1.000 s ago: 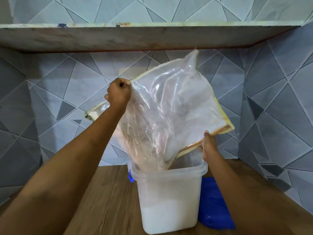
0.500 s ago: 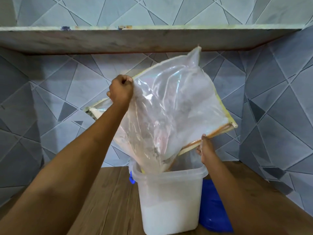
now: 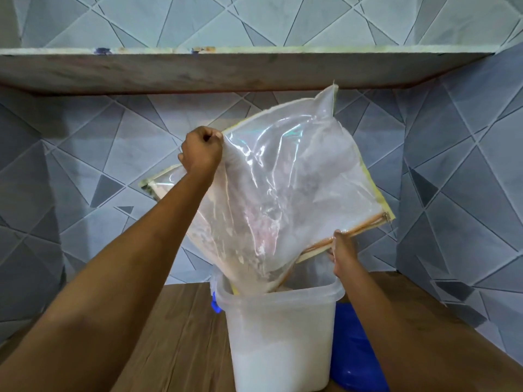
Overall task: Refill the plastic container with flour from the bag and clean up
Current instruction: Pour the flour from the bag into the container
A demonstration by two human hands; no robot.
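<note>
A large clear plastic bag (image 3: 285, 188) with yellow edging and a zipper is tipped upside down, its lower corner inside the mouth of a translucent white plastic container (image 3: 280, 329). The container stands on the wooden counter and holds white flour in its lower part. My left hand (image 3: 201, 151) is raised and clenched on the bag's upper edge. Lower down, my right hand (image 3: 341, 247) pinches the zippered edge just above the container's right rim. Flour dust clings to the inside of the bag.
A blue lid or object (image 3: 353, 349) lies on the wooden counter (image 3: 175, 335) right behind the container. A stone shelf (image 3: 226, 69) runs overhead, close above the bag's top corner. Grey tiled walls close in the back and right side.
Both hands have lifted the bag slightly and tilted it more upright. My right hand rose along the zippered edge. The container has stayed in place.
</note>
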